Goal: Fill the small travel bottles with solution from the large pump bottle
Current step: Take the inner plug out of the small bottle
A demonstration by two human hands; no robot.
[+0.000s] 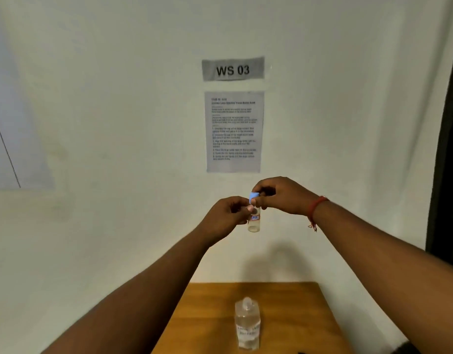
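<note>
1. Both hands raised together in mid-air, well above the wooden table [296,302], meeting on one small travel bottle [254,222].
2. Left hand [226,215] pinched around the bottle's upper body, just left of it; bottle upright, long axis vertical, clear and seemingly empty or nearly so.
3. Right hand [281,195] clamped on the blue cap [253,196] at the bottle's top, fingertips wrapped over it; cap on or already loose, impossible to tell.
4. Large pump bottle [247,325] standing upright on the table, straight below the travel bottle and well apart from both hands; neither hand clearly nearer.
5. Probable step in hand: uncapping, so the neck can be brought down to the pump bottle.
6. Small label with red marks on the travel bottle, too blurred to read; faint writing on the pump bottle likewise unreadable.
7. Above the travel bottle on the wall: sign [233,69] reading "WS 03", and below it an instruction sheet [234,131] with numbered steps, print too small to read reliably.
8. Red thread bracelet [316,205] on the right wrist.
</note>
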